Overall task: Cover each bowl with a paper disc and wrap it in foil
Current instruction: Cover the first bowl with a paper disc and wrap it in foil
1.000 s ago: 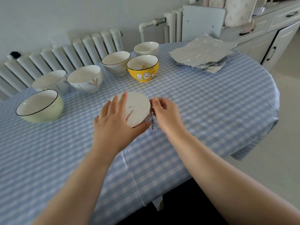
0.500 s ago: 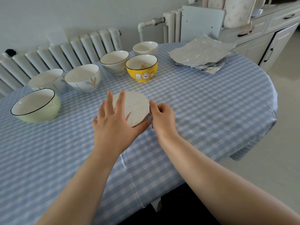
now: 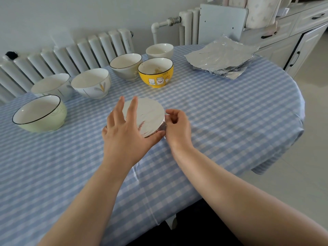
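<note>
Both grips are being kept on the foil-wrapped bowl (image 3: 150, 119) near the middle of the bench (image 3: 230, 121), which is being covered by a blue-and-white checked cloth. Over the bowl's flat, silvery top the left hand (image 3: 127, 132) is being laid with its fingers straight and spread, the thumb being run along the near rim. At the bowl's right side the right hand (image 3: 177, 125) is being held with its fingers curled, and the crinkled foil at the rim is being pinched between thumb and fingertips. Whether a paper disc is lying under the foil cannot be told. Behind the wrapped bowl six uncovered bowls are being left standing in a loose arc: a pale green bowl (image 3: 40, 113) with a dark rim at the far left, a white bowl (image 3: 53, 86) behind it, a white bowl with a yellow leaf (image 3: 91, 83) just beside that, a grey bowl (image 3: 126, 66), a yellow bowl with cats (image 3: 155, 72) touching or nearly touching the grey one, and a small cream bowl (image 3: 159, 50) at the back. Toward the bench's far right corner a stack of foil sheets (image 3: 221, 57) is being kept, well apart from the bowls. Along the wall a white radiator (image 3: 71, 52) is being shown, and a cabinet (image 3: 301, 32) with dark handles is standing at the right.
</note>
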Demonstrator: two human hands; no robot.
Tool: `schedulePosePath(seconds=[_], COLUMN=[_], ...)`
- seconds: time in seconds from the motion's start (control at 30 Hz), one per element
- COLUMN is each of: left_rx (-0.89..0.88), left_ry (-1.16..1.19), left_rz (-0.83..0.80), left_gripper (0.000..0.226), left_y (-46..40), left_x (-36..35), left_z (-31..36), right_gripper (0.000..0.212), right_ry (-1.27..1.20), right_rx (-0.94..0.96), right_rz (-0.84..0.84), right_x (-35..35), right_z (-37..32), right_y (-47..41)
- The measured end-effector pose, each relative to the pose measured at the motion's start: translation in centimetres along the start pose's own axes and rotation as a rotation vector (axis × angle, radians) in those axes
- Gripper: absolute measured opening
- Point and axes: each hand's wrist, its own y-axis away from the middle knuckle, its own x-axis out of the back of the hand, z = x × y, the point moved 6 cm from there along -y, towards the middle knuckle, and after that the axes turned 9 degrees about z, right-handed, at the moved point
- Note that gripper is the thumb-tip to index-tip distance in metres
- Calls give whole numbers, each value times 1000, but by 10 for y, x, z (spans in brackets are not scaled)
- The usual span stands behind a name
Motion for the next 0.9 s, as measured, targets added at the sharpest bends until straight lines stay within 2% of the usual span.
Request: schedulePosePath(seconds=[0.4, 0.6, 0.7, 0.77, 0.83, 0.9], left_rx=[47, 51, -46, -131, -190, -209], left_ry=[146, 204, 102, 84, 92, 109], left_rz=[-160, -263, -281, -263, -277, -324], left_gripper=[129, 127, 123, 119, 117, 118], left_y=[-5, -7, -14, -23, -31, -35], left_x=[7, 12, 12, 11, 8, 4], left_z=[-3, -6, -9, -9, -10, -14], right_gripper=[40, 26, 27, 20, 17, 24], right_ry=[90, 316, 223, 113, 100, 124], right_rx=[75, 121, 141, 195, 214, 187], right_rz=[-21, -120, -59, -27, -72, -143], right_x=[-2, 0, 10, 13, 11, 9], right_z=[-2, -4, -8, -18, -24, -24], right_y=[2, -9, -12, -7, 2, 11])
